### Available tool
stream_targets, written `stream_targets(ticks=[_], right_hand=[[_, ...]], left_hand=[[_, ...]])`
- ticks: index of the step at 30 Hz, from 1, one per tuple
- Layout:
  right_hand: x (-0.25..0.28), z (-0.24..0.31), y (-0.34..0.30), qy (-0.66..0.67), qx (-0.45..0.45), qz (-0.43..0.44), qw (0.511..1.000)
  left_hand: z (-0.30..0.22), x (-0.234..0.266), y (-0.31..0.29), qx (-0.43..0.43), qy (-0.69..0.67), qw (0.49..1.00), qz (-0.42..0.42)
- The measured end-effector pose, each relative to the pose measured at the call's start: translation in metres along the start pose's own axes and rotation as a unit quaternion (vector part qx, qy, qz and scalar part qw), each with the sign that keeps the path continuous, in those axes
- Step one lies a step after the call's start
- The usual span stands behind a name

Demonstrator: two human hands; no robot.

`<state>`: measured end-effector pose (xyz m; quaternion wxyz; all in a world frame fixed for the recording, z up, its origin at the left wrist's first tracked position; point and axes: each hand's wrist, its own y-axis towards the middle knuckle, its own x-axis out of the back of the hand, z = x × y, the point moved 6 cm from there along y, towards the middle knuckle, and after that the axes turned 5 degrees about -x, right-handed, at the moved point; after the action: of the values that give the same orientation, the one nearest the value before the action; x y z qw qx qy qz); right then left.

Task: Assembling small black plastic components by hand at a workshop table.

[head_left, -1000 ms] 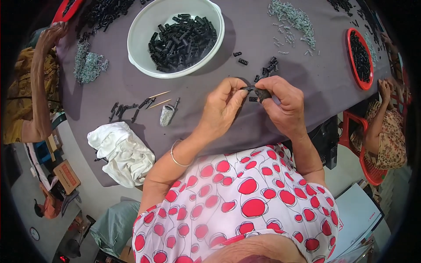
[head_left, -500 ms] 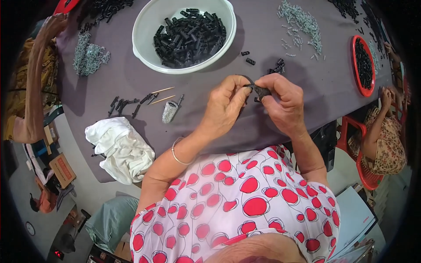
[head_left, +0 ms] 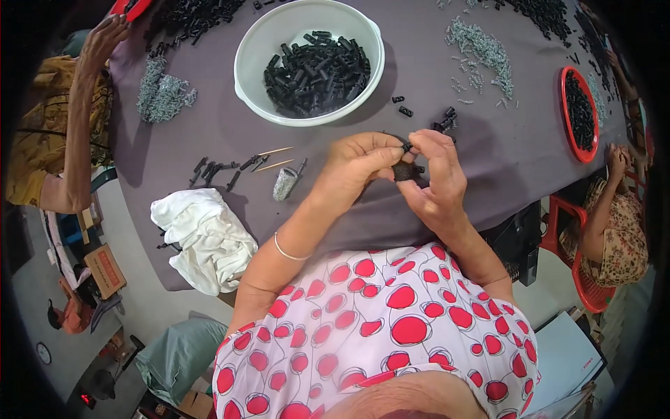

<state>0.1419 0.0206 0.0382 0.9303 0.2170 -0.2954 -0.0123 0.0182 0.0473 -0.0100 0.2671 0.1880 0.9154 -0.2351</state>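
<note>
My left hand (head_left: 356, 167) pinches a small black plastic part (head_left: 407, 147) between thumb and fingers above the table. The fingertips of my right hand (head_left: 441, 178) close on the part's other side, so both hands meet there. Against the right thumb sits a dark, rough-looking lump (head_left: 402, 172); its kind I cannot make out. Just beyond my hands, a small cluster of black parts (head_left: 444, 120) lies on the cloth with a few springs beside it. Two loose black cylinders (head_left: 405, 111) rest nearer the bowl.
A white bowl (head_left: 242, 77) of black parts stands beyond my hands. Metal springs (head_left: 481, 56) are heaped at right. To the left lie thin wooden sticks (head_left: 272, 163), a silvery wrapped piece (head_left: 285, 184) and a white cloth (head_left: 204, 241). Other people sit at both sides.
My right fingers have shifted and opened out slightly, with the fingertips now on the small black part. The dark lump sits lower between my hands. The whole view has shifted slightly.
</note>
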Motion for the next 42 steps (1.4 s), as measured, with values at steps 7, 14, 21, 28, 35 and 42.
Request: stream_targets(ticks=[7, 14, 21, 28, 35, 42], right_hand=[[0.003, 0.003, -0.001, -0.018, 0.034, -0.006, 0.999], [-0.002, 0.002, -0.005, -0.049, 0.046, -0.004, 0.998], [0.0, 0.005, 0.004, -0.105, 0.011, 0.029, 0.994], [-0.005, 0.005, 0.006, -0.168, 0.02, 0.082, 0.982], [-0.007, 0.006, 0.009, -0.196, 0.038, 0.081, 0.977], [-0.006, -0.006, 0.009, -0.179, 0.08, 0.001, 0.981]], left_hand=[[0.0, -0.008, -0.001, 0.024, -0.043, 0.999, 0.005], [0.003, -0.006, -0.004, -0.008, 0.059, 0.998, -0.037], [0.007, 0.002, -0.002, -0.024, -0.002, 0.997, -0.067], [0.011, 0.003, 0.0, -0.02, 0.033, 0.997, -0.069], [0.005, 0.0, -0.001, -0.035, 0.076, 0.994, -0.075], [0.002, -0.001, -0.004, -0.027, 0.044, 0.995, -0.09]])
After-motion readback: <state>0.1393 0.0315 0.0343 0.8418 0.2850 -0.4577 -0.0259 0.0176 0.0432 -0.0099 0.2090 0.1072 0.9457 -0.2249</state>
